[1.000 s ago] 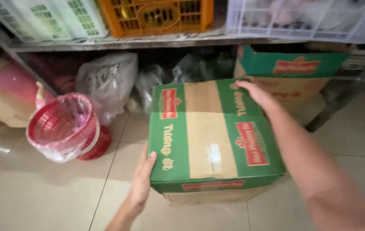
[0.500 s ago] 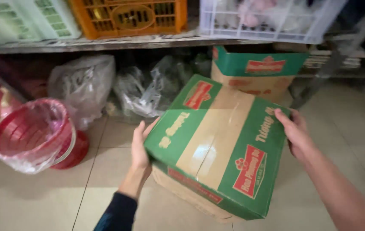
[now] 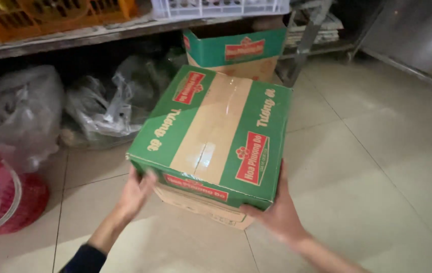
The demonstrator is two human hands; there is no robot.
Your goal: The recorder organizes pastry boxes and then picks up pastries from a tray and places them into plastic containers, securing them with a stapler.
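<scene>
Sealed cardboard carton (image 3: 216,136), green sides, brown tape strip along the top seam, red labels. It is held off the tiled floor (image 3: 378,167), tilted, in front of a low metal shelf (image 3: 74,38). Left hand (image 3: 135,194) presses against the carton's near left lower edge, fingers flat on the side. Right hand (image 3: 276,215) cups the near right bottom corner, thumb up along the side. Each grip is closed on the carton; together they carry its weight.

Behind it, a second, open carton (image 3: 233,50) of the same print stands under the shelf. Clear plastic bags (image 3: 104,108) lie to the left on the floor. Red basket (image 3: 3,197) in plastic wrap at far left. Orange crate (image 3: 39,15) and white crate (image 3: 216,7) sit on the shelf.
</scene>
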